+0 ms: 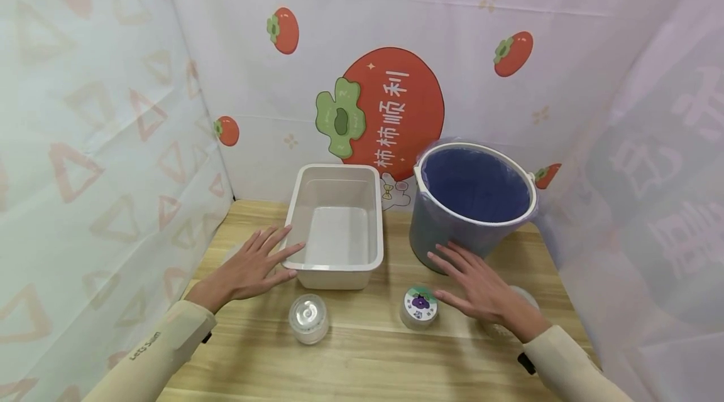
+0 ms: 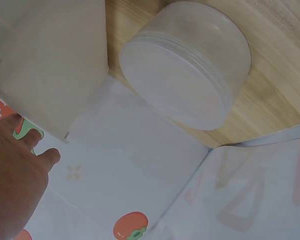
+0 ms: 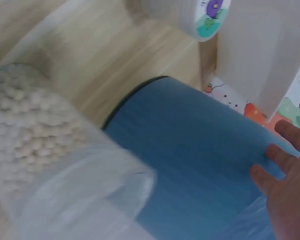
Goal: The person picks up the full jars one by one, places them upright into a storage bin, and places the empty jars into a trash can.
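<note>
My left hand (image 1: 254,267) hovers at the near left corner of an off-white rectangular basin (image 1: 332,279), fingers spread and holding nothing. Beside it, largely covered by that hand in the head view, is a clear round jar with a whitish lid (image 2: 175,82). My right hand (image 1: 475,286) is in front of a blue bucket (image 3: 190,145), its fingers extended and nothing in its grasp. Whether either hand touches anything cannot be told. Between the hands stand a small clear lidded tub (image 1: 308,319) and a small tub with a purple-and-green label (image 1: 420,308).
Behind my right wrist lies a clear jar of pale round pellets (image 3: 35,130), partly hidden in the head view. The bucket has a white rim (image 1: 481,221) and a plastic liner. Printed cloth walls (image 1: 254,75) enclose the wooden table (image 1: 339,370) at the back and both sides.
</note>
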A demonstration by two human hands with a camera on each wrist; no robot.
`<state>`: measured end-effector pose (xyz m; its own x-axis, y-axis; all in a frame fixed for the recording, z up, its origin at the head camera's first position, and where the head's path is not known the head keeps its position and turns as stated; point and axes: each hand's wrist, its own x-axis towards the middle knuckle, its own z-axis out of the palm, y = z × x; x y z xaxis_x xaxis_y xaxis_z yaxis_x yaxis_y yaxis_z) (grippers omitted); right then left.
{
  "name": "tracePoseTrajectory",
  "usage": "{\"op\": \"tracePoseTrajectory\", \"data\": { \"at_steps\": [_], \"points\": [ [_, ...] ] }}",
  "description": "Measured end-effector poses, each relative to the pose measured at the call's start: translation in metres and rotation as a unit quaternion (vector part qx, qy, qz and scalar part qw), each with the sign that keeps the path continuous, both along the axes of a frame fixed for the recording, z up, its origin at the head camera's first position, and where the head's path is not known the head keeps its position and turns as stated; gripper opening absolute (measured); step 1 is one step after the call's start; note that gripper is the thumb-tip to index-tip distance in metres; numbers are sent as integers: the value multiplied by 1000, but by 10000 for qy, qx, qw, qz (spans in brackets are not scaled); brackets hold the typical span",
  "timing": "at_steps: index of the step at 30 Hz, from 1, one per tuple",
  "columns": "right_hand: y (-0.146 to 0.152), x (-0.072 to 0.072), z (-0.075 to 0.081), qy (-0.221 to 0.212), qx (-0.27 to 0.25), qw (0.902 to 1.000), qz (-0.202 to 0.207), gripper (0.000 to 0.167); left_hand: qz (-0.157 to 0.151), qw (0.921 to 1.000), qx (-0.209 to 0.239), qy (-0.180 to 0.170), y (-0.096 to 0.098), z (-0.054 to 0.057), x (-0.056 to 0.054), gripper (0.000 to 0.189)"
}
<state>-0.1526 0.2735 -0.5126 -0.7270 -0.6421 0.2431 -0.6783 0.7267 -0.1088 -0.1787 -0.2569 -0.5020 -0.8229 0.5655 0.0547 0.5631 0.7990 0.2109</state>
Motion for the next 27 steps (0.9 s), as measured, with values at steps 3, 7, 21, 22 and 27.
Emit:
{"op": "tracePoseTrajectory", "data": {
  "at_steps": [3,7,21,22,27],
  "points": [
    [7,5,-5,42,-52,10000,-34,74,22,10000,8,-32,0,-1,1,61],
    [17,13,-12,95,-60,9999,-98,72,26,10000,-7,-9,-1,-3,1,60],
    [53,29,-35,294,-159,9977,-583,69,-33,9997,93,221,0,-5,2,56],
    [55,30,-36,263,-128,9973,-674,69,-45,9996,104,267,0,-6,2,55],
    [63,38,-39,-125,-59,9937,-1114,70,16,9998,125,162,0,-8,3,55]
  ]
}}
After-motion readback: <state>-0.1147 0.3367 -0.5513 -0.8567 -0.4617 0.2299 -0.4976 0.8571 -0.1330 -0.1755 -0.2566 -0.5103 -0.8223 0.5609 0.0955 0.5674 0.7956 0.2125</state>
